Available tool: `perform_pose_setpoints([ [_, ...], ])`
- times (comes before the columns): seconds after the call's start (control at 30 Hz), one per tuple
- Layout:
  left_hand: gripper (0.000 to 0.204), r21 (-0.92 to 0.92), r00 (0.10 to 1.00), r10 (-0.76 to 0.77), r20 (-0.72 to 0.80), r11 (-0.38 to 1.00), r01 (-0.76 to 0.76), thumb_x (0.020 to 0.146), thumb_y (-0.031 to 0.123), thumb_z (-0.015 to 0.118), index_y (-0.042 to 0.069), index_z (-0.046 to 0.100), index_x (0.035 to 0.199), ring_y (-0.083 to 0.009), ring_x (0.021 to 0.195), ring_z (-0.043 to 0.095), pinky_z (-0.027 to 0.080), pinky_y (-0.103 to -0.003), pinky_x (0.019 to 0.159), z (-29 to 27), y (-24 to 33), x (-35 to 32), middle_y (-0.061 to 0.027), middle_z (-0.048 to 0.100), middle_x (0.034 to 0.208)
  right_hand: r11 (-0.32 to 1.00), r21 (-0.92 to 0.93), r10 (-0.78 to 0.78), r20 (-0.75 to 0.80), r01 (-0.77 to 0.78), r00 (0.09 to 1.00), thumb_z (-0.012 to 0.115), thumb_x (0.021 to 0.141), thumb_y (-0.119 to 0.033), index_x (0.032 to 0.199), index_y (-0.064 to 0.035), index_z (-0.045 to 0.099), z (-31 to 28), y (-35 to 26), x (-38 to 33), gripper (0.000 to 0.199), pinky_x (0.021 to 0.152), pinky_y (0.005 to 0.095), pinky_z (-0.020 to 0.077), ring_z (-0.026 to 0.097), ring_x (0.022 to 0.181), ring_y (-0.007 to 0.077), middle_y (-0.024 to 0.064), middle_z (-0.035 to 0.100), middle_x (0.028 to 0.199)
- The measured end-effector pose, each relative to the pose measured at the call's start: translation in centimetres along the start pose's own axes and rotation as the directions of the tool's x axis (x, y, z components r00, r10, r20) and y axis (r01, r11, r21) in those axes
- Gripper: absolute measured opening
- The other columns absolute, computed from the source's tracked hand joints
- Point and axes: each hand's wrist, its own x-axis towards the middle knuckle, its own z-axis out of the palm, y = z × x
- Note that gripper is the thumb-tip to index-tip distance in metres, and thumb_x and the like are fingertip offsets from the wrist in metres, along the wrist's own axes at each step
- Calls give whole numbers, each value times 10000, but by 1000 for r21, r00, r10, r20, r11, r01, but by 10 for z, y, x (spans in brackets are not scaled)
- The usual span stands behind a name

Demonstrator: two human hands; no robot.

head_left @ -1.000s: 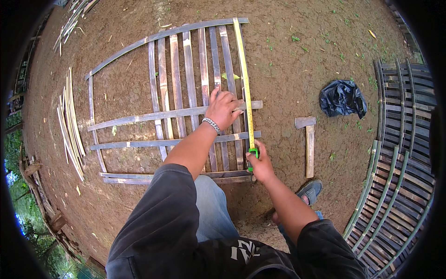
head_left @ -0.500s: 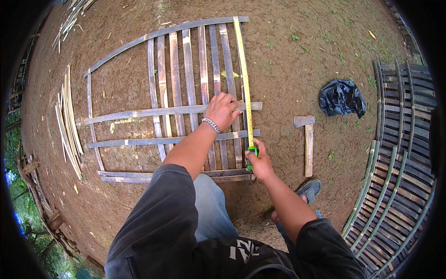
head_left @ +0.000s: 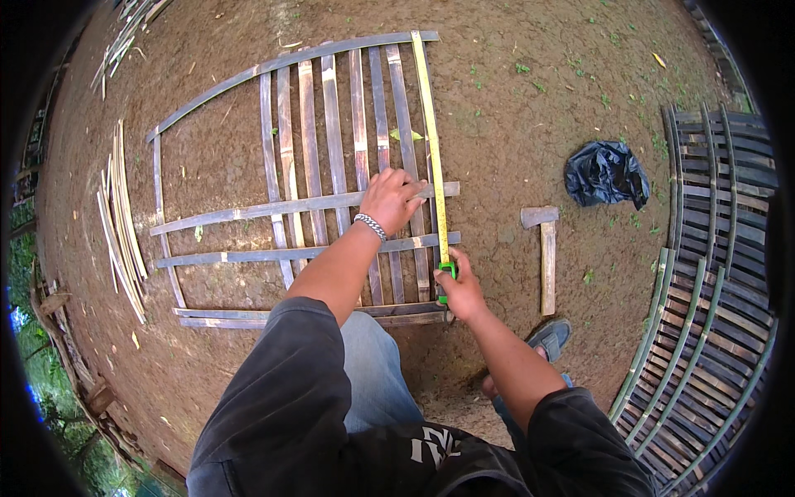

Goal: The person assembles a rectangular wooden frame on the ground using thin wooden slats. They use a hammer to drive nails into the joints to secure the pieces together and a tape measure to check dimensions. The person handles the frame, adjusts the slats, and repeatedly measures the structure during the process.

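A lattice of dark bamboo slats (head_left: 313,149) lies on the ground before me, with long crosspieces over narrower uprights. My left hand (head_left: 391,201) is closed over the middle crosspiece (head_left: 286,206) near its right end, and a chain bracelet circles that wrist. In my right hand (head_left: 460,290) is a green and black tape measure (head_left: 447,282), held at the lattice's near right corner. Its yellow blade (head_left: 431,124) runs out along the right-hand side to the far crosspiece (head_left: 331,47). My palm and fingers partly hide the tape's case.
To the right lie a hatchet (head_left: 547,257) and a crumpled black plastic bag (head_left: 606,174). Slatted bamboo panels (head_left: 704,331) stand along the right edge. Thin split bamboo strips (head_left: 120,224) lie at left, with more at the far left. My sandalled foot (head_left: 551,338) is near the hatchet.
The view has shifted slightly, moving the lattice a little leftward in the picture. Both hands keep their holds, and the tape blade stays stretched along the right side.
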Motion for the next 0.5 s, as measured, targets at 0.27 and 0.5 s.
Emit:
perform_pose_setpoints([
  [0.27,316,5,1000,14,-2,1000,-14,801,202,797,153,760,1110,-237,992,566,463,-389,881,0,-3,-2,-21,619,1003,997,-14,-75,-7,75,997,672,922,-302,1476,-178,385,2,17,11,636,790,406,550,657,978,286,180,650,1131],
  [0.5,323,4,1000,5,4,1000,-5,797,209,803,147,760,1111,-247,998,565,478,-388,908,-2,-4,-3,-35,621,1014,995,-47,-89,-17,88,996,673,917,-303,1473,-174,391,1,19,12,637,803,414,547,660,995,307,189,653,1140],
])
